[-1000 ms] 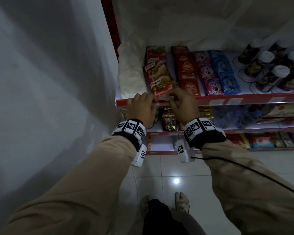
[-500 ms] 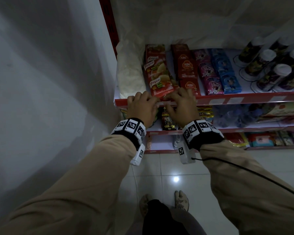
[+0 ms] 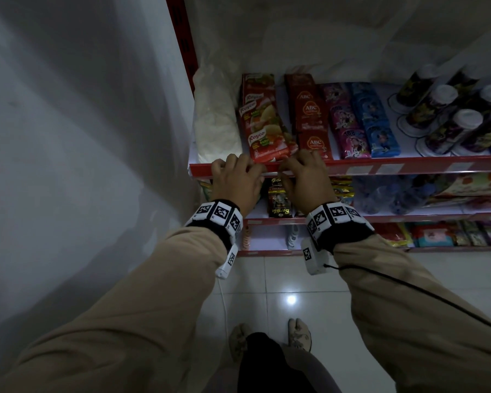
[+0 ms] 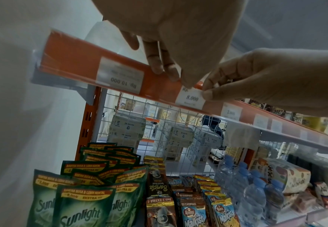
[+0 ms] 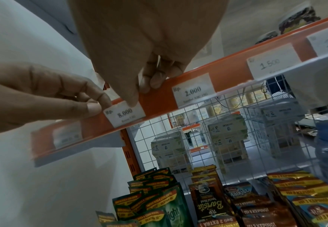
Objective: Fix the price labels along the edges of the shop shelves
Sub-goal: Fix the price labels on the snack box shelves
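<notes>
A white price label "8.000" sits in the orange-red price strip on the front edge of the upper shelf. My left hand pinches the label's left edge between thumb and forefinger. My right hand holds its right edge, with the thumb pressed on its top and the other fingers curled over the top of the strip. In the head view both hands hide the label.
More labels sit along the strip: "10.000" to the left, "2.000" and "1.500" to the right. Royco packets lie just behind my fingers. Sachets and water bottles fill the shelf below. A white wall is close on the left.
Both hands stay at the same place on the strip. My fingers have settled a little lower onto its edge and onto the label.
</notes>
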### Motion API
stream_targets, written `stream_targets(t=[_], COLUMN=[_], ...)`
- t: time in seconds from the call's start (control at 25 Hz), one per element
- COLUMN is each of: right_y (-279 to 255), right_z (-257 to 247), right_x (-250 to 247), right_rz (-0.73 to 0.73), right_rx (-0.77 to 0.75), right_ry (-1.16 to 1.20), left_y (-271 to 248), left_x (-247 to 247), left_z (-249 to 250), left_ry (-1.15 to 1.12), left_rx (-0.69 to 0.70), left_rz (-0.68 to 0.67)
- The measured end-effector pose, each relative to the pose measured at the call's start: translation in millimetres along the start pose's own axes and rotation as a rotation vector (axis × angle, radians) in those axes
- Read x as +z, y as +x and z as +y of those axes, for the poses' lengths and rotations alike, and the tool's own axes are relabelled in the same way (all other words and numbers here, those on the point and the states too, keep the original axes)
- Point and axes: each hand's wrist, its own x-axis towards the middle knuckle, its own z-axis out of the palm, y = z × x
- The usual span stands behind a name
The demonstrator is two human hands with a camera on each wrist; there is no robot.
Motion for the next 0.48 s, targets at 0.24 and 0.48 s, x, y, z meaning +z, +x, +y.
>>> stream_targets(t=[0.24, 0.48], right_y=[-2.2, -3.0], right_z=[0.1, -3.5], right_x=[-2.0, -6.0], right_rz=[-0.006, -0.057], right_rx=[0.021, 0.025], right_ry=[0.025, -0.043], left_y=[-1.2, -6.2], left_x=[1.0, -0.5], left_z=[1.1, -3.8], left_ry=[0.043, 0.0], left_rx=[0.026, 0.03], left_rz=[0.001, 0.039])
